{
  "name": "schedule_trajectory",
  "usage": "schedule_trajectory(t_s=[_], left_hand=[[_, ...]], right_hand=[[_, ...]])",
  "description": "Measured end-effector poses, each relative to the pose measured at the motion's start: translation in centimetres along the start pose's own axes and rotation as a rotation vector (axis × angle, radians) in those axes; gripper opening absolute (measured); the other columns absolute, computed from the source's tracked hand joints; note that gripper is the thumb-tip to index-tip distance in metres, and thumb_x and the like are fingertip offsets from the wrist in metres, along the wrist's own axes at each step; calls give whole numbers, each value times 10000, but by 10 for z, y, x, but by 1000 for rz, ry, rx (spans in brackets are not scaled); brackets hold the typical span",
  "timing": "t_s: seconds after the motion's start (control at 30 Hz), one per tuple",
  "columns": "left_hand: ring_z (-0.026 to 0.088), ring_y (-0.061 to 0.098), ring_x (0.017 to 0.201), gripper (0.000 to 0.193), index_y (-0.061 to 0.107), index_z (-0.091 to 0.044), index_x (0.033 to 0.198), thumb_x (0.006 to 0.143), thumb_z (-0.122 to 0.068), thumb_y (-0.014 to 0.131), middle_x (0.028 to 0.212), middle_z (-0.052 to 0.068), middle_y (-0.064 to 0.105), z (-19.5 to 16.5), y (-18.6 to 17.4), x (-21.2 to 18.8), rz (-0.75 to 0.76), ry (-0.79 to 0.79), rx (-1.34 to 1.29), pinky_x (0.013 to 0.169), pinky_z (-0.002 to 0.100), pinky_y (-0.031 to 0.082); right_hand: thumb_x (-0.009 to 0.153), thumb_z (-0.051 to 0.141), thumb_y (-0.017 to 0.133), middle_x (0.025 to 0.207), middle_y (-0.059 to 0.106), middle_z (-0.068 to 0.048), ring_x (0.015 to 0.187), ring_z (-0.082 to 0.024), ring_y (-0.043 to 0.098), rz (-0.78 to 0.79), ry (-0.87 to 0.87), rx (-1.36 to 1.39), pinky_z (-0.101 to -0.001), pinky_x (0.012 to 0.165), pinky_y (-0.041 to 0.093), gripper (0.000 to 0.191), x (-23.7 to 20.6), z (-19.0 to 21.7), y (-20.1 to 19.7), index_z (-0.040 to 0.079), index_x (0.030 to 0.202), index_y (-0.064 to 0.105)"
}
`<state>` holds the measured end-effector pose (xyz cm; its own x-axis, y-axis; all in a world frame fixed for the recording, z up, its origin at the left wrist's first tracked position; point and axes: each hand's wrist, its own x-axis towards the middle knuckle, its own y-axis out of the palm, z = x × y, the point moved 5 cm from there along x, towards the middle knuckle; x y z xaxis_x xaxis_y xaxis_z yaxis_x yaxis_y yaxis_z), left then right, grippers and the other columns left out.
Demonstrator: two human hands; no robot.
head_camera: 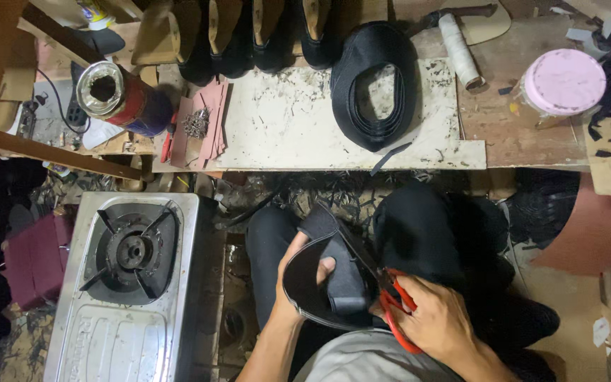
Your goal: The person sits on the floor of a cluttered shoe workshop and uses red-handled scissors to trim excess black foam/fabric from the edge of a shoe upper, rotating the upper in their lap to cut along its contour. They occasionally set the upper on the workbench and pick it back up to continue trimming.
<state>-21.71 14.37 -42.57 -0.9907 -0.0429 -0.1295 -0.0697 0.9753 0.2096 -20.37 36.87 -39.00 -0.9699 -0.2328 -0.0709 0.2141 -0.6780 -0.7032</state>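
Note:
My left hand (297,277) grips a black shoe upper (334,272) over my lap, thumb inside its opening and fingers around the outer side. My right hand (436,322) holds red-handled scissors (397,311) at the right edge of that upper, with the blades against the black material. Both hands are low in the view, above my dark trousers (419,226) and grey shirt.
A single-burner steel gas stove (125,283) stands at my left. Ahead lies a scuffed white work board (284,120) with a coil of black strip (375,81), a metal can (118,95), small nails, a thread spool (459,49) and a pink-lidded jar (563,81). Black scraps litter the floor.

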Motion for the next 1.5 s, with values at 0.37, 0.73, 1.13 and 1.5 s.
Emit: schedule_trajectory(t_s=[0.37,0.73,1.13,1.5], left_hand=[[160,619,1134,620,550,17,1391,787,-75,654,1230,68,668,4,-11,4,50,21,-2,1006,295,480],[189,604,995,640,611,45,1360,736,90,747,1120,76,636,34,-19,-7,-118,-236,-348,864,342,511],[98,670,1048,786,484,-18,1504,788,61,797,1277,64,699,27,-19,-4,96,-166,-309,909,251,540],[127,612,1178,759,557,36,1451,767,-75,867,1311,60,656,19,-12,-5,92,-136,-284,1015,277,479]], right_hand=[[669,415,924,665,742,-85,620,-288,738,145,145,-11,-385,589,565,470,-5,-8,5,128,999,750],[619,353,875,944,750,-70,718,-298,710,-123,-261,-257,-402,644,535,510,6,4,-14,58,1001,708],[596,444,883,906,735,-89,663,-267,690,-12,-426,-408,-390,612,521,609,15,-6,-32,34,1019,729],[597,469,873,833,729,-99,625,-257,677,-20,-431,-350,-375,597,512,637,12,-12,-36,26,1030,722]])
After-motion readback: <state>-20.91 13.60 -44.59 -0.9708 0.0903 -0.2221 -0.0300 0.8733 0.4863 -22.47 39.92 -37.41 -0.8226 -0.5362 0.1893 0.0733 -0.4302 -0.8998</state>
